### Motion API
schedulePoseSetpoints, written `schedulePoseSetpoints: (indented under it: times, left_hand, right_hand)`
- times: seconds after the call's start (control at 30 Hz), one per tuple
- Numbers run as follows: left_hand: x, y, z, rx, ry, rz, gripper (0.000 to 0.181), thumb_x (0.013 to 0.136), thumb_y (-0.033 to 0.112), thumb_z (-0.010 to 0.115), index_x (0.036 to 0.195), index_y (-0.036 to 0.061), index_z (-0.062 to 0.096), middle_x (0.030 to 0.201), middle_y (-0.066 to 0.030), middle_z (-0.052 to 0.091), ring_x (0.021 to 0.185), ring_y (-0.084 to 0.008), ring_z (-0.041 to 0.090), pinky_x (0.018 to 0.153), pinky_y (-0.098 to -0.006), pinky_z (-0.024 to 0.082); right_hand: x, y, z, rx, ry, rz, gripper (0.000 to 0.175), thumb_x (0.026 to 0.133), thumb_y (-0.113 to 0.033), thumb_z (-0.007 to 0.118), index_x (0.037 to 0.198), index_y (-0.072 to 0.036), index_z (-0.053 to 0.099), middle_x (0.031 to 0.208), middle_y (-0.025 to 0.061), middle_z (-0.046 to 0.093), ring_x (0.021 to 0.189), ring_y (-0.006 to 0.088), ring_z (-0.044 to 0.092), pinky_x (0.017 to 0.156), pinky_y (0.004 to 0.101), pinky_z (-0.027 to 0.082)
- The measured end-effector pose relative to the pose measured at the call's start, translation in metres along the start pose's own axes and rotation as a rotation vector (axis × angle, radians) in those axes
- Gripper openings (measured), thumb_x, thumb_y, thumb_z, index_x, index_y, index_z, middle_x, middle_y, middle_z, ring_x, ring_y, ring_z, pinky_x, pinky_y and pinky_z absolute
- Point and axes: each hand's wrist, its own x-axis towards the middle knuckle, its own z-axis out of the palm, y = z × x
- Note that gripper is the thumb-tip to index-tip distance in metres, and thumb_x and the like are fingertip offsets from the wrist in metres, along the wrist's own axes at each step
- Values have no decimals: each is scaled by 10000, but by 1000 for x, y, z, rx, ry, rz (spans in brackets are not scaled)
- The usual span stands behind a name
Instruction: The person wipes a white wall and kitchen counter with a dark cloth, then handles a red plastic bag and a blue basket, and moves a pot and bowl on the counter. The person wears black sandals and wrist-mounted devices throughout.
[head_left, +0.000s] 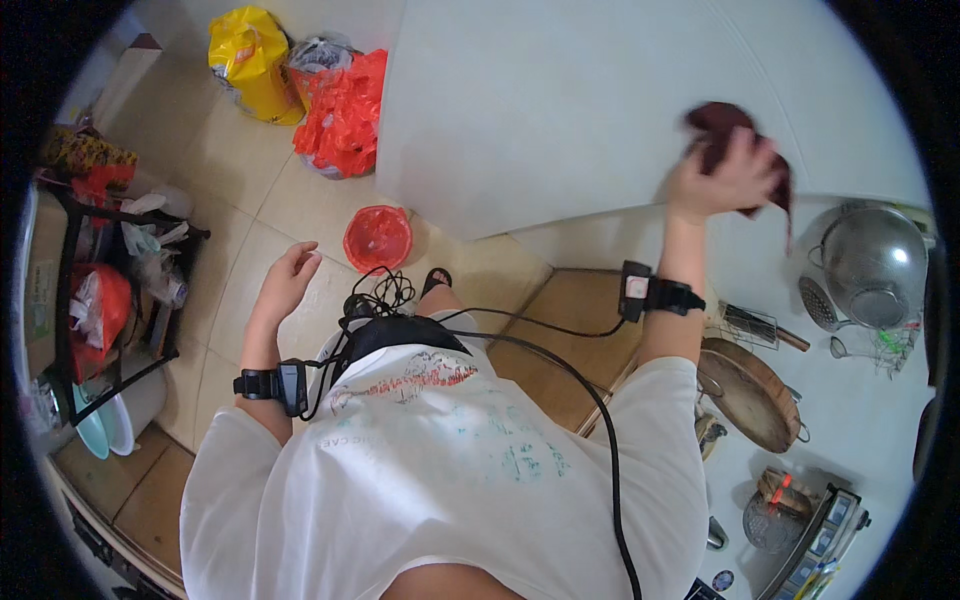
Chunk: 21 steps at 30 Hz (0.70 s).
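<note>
My right hand (724, 176) presses a dark red cloth (721, 124) against a large smooth white surface (555, 112), near its right part. The cloth bunches around the fingers, and a thin end hangs down at the right; hand and cloth are slightly blurred. On the left, my left hand (289, 281) hangs over the tiled floor with nothing in it, fingers loosely bent and a little apart. A red bag-lined bin (377, 238) stands on the floor to the right of that hand.
A yellow bag (255, 67) and a red plastic bag (345, 112) rest on the floor. At the left stands a black-framed rack (112, 214) with bags and basins. A metal colander (874, 262), a skimmer (817, 300) and a round wooden-rimmed pan (750, 394) hang at the right. Black cables cross my front.
</note>
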Motion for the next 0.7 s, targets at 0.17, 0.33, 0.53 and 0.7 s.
schedulePoseSetpoints:
  times: [0.17, 0.33, 0.53, 0.7]
  left_hand:
    - [4, -21, 5, -20, 19, -45, 351, 901, 215, 545, 1187, 12, 517, 1017, -145, 622, 951, -198, 596, 829, -293, 459]
    - [-9, -34, 15, 70, 66, -226, 314, 899, 181, 552, 1162, 9, 531, 974, -118, 627, 914, -172, 592, 804, -281, 462]
    - [8, -76, 17, 94, 49, -277, 304, 905, 171, 543, 1159, 4, 533, 937, -112, 628, 872, -168, 591, 789, -284, 463]
    - [6, -60, 16, 115, 7, -260, 310, 908, 168, 536, 1163, -8, 528, 952, -124, 629, 883, -170, 591, 792, -284, 462]
  right_hand:
    - [-146, -27, 23, 325, -935, -484, 500, 808, -127, 490, 1303, -174, 444, 1201, 85, 567, 961, 262, 589, 813, 396, 459]
    - [-315, -22, 34, 309, -994, -1269, 433, 840, -96, 470, 1270, -53, 441, 1102, 94, 574, 1026, 254, 521, 959, 389, 392]
    - [-424, -25, 30, 301, -1585, -1225, 300, 872, -150, 473, 1149, -44, 516, 1179, 125, 524, 1112, 288, 489, 953, 419, 417]
    - [-394, -38, -17, 399, -2009, 17, 274, 820, -214, 611, 988, -11, 533, 1030, 163, 586, 943, 331, 575, 807, 413, 482]
